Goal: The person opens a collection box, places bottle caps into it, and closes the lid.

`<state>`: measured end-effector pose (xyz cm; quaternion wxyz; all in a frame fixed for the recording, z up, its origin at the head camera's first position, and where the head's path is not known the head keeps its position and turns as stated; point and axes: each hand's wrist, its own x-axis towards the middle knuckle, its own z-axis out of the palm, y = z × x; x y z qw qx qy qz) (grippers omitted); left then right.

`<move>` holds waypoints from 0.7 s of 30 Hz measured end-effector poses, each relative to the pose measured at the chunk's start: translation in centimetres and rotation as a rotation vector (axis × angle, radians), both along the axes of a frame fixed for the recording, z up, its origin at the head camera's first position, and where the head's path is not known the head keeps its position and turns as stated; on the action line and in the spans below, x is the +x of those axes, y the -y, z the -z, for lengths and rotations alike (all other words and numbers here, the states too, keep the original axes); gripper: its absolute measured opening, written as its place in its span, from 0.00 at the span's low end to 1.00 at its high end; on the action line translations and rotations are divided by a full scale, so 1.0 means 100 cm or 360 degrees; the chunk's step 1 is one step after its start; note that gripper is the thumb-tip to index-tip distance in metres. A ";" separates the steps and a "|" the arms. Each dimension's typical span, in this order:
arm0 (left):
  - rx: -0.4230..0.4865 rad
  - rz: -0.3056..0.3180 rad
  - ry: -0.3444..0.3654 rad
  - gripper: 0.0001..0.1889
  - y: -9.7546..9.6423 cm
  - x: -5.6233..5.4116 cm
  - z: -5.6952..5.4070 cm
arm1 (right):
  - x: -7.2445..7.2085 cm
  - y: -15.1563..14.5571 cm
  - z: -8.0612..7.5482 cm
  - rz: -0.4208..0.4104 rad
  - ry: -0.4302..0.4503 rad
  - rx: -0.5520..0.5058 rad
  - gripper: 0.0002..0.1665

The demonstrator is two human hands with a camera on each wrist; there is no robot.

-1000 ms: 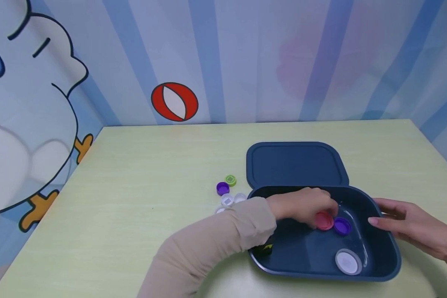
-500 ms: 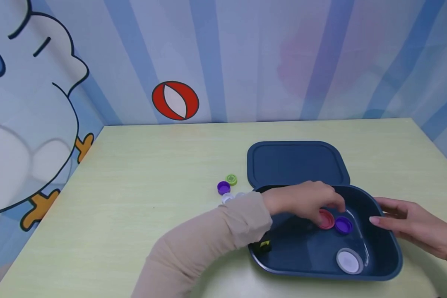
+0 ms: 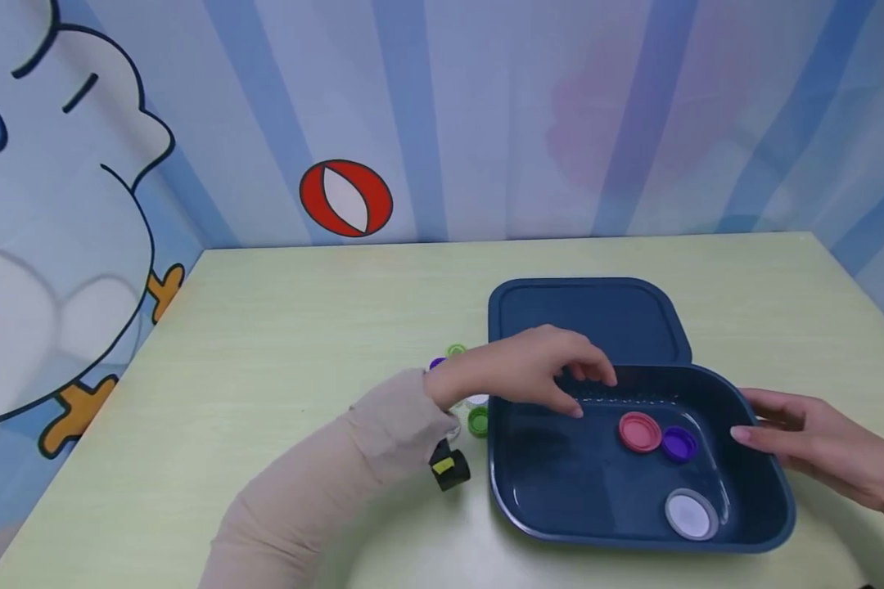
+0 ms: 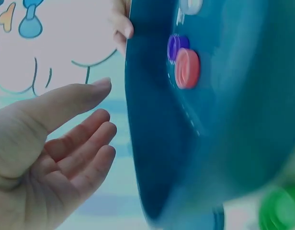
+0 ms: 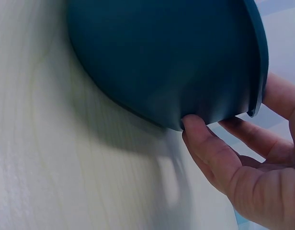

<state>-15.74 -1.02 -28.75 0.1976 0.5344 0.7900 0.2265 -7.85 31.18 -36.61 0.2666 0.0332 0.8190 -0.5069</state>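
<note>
A dark blue bin (image 3: 575, 491) stands on the table with a red cap (image 3: 640, 432), a purple cap (image 3: 679, 444) and a white round lid (image 3: 692, 514) on its floor. Over the bin's left back rim hovers my left hand (image 3: 530, 368), fingers loosely bent and holding nothing; the left wrist view shows the gap between thumb and fingers. My right hand (image 3: 825, 442) grips the bin's right wall, thumb over the rim and fingers outside. In the right wrist view, fingertips (image 5: 194, 123) touch the outer wall.
Behind the bin lies a flat dark blue bin lid (image 3: 589, 315). Left of the bin sit several small caps, among them a green cap (image 3: 478, 422), partly hidden by my left arm. A printed curtain (image 3: 471, 123) hangs behind the table.
My left hand has let go of the red cap, which now lies beside the purple one, and has moved up and left out of the bin. The right hand stays on the bin.
</note>
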 end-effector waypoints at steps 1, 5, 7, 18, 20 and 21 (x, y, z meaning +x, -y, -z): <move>0.0023 -0.0017 0.0017 0.22 0.007 -0.001 0.001 | 0.000 0.000 0.000 0.0003 0.0000 0.0004 0.45; 0.0089 -0.0114 0.0099 0.22 0.034 -0.003 0.003 | 0.000 0.000 0.000 0.0007 0.0015 0.0004 0.45; 0.0139 -0.0165 0.0160 0.22 0.047 -0.005 0.006 | 0.001 0.000 0.000 0.0001 0.0017 -0.0015 0.45; 0.0375 -0.0511 0.0391 0.21 0.106 -0.023 0.029 | 0.001 -0.001 -0.001 0.0003 0.0008 -0.0022 0.44; 0.0383 -0.0562 0.0405 0.22 0.114 -0.026 0.034 | 0.001 -0.001 -0.001 0.0000 0.0002 -0.0033 0.44; 0.0383 -0.0589 0.0409 0.22 0.118 -0.027 0.037 | 0.002 -0.001 -0.001 -0.0002 0.0000 -0.0038 0.44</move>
